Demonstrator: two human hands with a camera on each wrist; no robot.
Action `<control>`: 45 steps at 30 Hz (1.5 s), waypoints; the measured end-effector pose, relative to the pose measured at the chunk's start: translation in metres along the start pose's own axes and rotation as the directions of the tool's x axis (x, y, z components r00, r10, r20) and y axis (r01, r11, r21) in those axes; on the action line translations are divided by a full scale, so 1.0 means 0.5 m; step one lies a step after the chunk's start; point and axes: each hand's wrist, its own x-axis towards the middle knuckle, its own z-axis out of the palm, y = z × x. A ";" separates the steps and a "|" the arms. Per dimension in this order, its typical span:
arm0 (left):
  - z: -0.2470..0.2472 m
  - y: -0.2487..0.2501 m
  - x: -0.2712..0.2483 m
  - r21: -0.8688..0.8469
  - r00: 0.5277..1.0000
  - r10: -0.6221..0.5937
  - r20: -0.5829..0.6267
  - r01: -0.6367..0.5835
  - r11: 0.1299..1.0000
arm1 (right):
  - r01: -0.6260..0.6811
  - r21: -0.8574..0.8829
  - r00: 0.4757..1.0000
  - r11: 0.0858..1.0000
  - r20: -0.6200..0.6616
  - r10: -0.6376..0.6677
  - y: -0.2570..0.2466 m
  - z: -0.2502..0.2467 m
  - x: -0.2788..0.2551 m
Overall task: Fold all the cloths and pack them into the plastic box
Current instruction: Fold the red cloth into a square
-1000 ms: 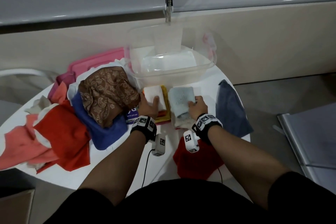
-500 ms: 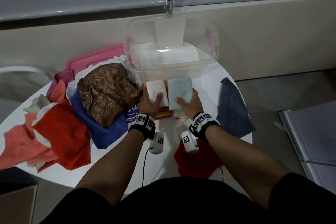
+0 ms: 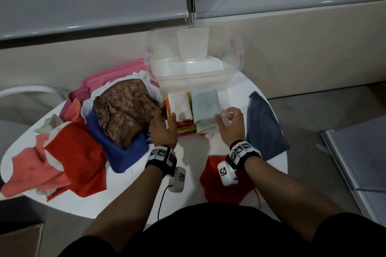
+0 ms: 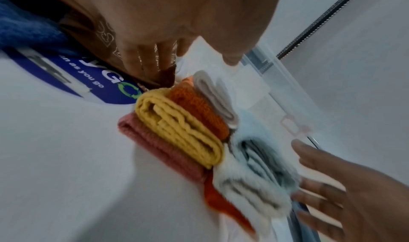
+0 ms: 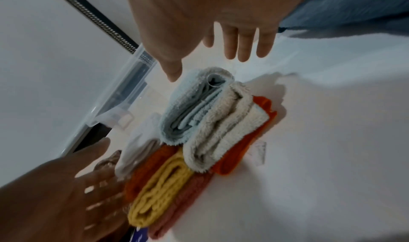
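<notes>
Two stacks of folded cloths sit side by side on the white table [image 3: 188, 204], just in front of the clear plastic box [image 3: 194, 73]. The left stack has a white cloth [image 3: 180, 105] on top of orange, yellow [image 4: 177, 128] and pink ones. The right stack has a light blue cloth [image 3: 205, 104] over a cream one [image 5: 221, 133]. My left hand [image 3: 165, 127] hovers open at the left stack's near left side. My right hand [image 3: 229, 122] hovers open at the right stack's near right corner. Neither hand holds anything.
A heap of unfolded cloths lies at the left: brown paisley [image 3: 123, 115], blue [image 3: 123, 152], red [image 3: 77, 156] and salmon [image 3: 29, 171]. A grey-blue cloth [image 3: 264, 129] lies at the right edge, a red cloth [image 3: 223, 185] near me. A pink lid [image 3: 110, 75] leans behind the heap.
Both hands have let go of the two folded stacks and drawn back slightly with their fingers spread. The stacks now stand close together in front of the box.
</notes>
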 end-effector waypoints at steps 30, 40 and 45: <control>-0.147 0.041 -0.151 -0.250 0.823 -0.273 0.499 0.438 0.863 | -0.039 0.027 0.783 0.999 0.622 0.014 -0.036 0.013 -0.268; -0.316 -0.013 -0.092 -0.131 0.720 0.146 0.679 -0.078 0.988 | -0.248 0.125 0.917 0.961 0.349 0.192 -0.094 0.074 -0.299; -0.360 -0.060 -0.058 0.012 0.685 0.272 0.675 -0.380 0.925 | -0.475 0.131 0.880 0.870 0.092 0.466 -0.054 0.067 -0.291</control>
